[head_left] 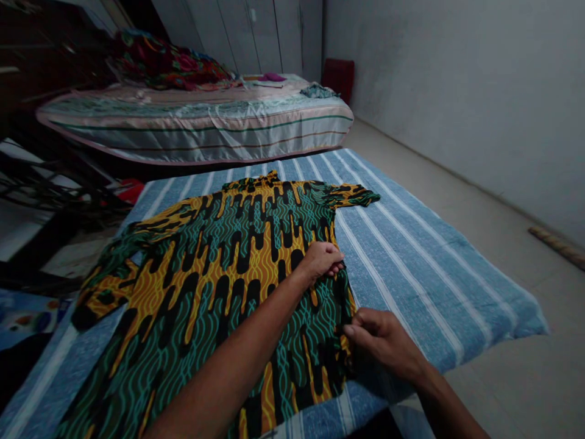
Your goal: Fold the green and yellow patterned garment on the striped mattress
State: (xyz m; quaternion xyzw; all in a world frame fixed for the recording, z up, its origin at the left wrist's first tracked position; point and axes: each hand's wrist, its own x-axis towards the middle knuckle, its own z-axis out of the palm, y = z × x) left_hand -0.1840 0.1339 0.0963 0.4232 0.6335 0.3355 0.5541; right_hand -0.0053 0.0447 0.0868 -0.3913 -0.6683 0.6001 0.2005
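A patterned shirt [242,262] in yellow, green and black lies spread out, its collar at the far end and a sleeve out to each side. My left hand [323,261] reaches across it and pinches the cloth at the right side edge. Nearer to me, my right hand [377,335] is closed on the same edge, close to the lower hem. Between the two hands the edge runs slightly bunched. My left forearm hides part of the lower front.
Under the shirt is a blue and white striped mattress [411,262]. Behind it stands a bed with a satin cover [205,128] and a bright floral blanket [169,61]. A white wall [479,79] rises on the right; a rolled object [557,247] lies on the floor.
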